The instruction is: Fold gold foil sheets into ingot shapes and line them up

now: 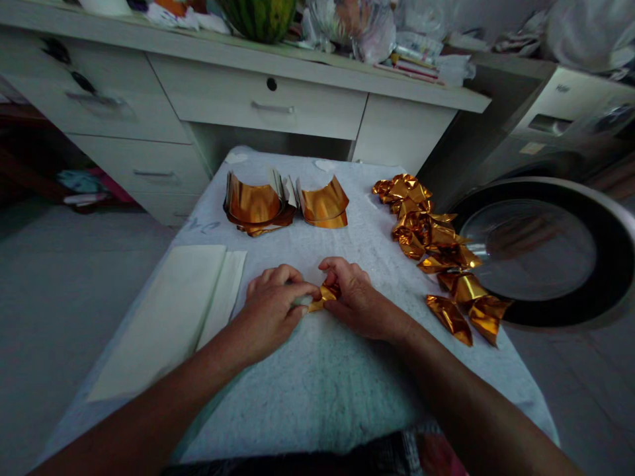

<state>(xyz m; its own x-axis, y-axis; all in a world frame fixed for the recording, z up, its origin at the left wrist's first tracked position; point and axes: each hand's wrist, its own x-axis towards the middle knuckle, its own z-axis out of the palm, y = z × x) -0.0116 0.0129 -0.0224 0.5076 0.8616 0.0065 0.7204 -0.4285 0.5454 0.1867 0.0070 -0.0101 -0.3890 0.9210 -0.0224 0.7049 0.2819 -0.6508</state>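
Between my hands, low over the middle of the cloth-covered table, is a small piece of gold foil [323, 297]. My left hand [275, 304] pinches its left end, where a bit of whitish material shows by the fingertips. The right end is pinched by the thumb and fingers of my right hand [354, 296]. Curved stacks of gold foil sheets [254, 202] [325, 203] stand at the back of the table. Along the right side lies a heap of folded gold foil pieces [421, 228]. White paper sheets [161, 311] lie flat to the left of my hands.
The light cloth-covered table [297, 410] stands before a white drawer cabinet [268, 99] with a watermelon [260, 16] and plastic bags on top. A washing machine's round open door [540, 248] stands close beside the table's right edge.
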